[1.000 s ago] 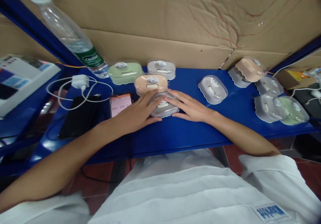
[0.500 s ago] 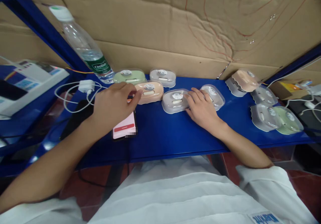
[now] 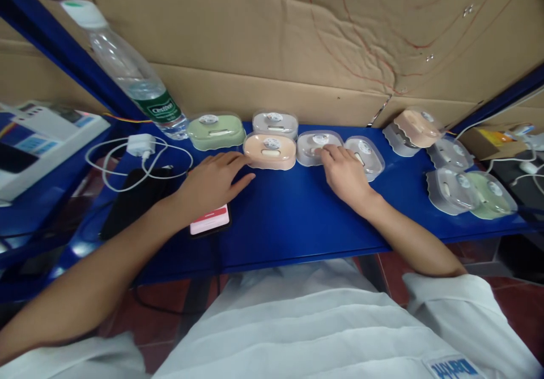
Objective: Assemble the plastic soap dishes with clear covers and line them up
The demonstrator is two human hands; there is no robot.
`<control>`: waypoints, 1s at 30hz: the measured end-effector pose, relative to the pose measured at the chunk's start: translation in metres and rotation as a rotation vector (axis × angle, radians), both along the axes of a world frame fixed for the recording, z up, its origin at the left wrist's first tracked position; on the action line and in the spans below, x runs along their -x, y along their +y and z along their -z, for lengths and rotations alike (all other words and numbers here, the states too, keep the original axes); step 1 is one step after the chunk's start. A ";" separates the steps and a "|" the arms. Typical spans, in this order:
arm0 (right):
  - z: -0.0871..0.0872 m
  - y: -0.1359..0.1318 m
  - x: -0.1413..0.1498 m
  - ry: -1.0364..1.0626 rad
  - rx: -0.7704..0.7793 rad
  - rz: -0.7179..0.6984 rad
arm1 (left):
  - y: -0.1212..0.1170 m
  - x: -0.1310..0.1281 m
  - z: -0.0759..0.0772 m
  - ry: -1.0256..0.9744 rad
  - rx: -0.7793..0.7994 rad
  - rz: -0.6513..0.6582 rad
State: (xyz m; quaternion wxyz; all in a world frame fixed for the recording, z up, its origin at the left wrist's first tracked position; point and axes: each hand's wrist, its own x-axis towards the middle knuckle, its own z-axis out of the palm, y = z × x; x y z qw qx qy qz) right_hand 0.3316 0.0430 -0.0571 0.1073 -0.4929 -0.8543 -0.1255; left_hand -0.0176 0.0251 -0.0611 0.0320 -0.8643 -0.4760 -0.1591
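Note:
My left hand (image 3: 213, 181) is stretched out with the thumb apart, its fingertips at the left end of a peach soap box (image 3: 266, 161) with a clear lid and an oval label. My right hand (image 3: 346, 175) has its bent fingers on the right side of a grey soap box (image 3: 308, 148) with the same kind of lid; the thumb is mostly hidden. Just right of those fingers lies another grey box (image 3: 370, 155), set at an angle. Behind the peach box sit a third grey box (image 3: 280, 123) and, to its left, a green box (image 3: 216, 135).
On the right stand more boxes, including a peach one (image 3: 419, 125) stacked on grey and a green one (image 3: 493, 197). A water bottle (image 3: 136, 81), a white charger with cable (image 3: 141, 145) and a phone (image 3: 210, 223) are at left. A cardboard wall (image 3: 221, 33) backs the blue table (image 3: 276, 226).
The peach box has shifted right, and my left fingers have spread beside it. My right hand has moved the grey box back and to the right, close to the peach one.

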 end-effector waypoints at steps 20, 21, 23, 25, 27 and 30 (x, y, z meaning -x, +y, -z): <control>-0.047 0.005 -0.081 -0.071 0.259 0.260 | 0.005 0.009 -0.023 -0.073 -0.027 -0.254; -0.048 0.009 -0.089 -0.070 0.284 0.318 | 0.008 0.015 -0.022 -0.079 -0.032 -0.320; -0.044 0.021 -0.103 -0.070 0.335 0.381 | 0.015 0.024 -0.016 -0.076 -0.005 -0.389; -0.037 0.036 -0.118 -0.043 0.364 0.364 | 0.021 0.031 -0.010 -0.077 0.033 -0.390; -0.032 0.047 -0.131 0.008 0.364 0.327 | 0.026 0.034 -0.006 -0.077 0.052 -0.340; -0.036 0.052 -0.148 0.074 0.336 0.301 | 0.030 0.033 -0.001 -0.059 0.033 -0.209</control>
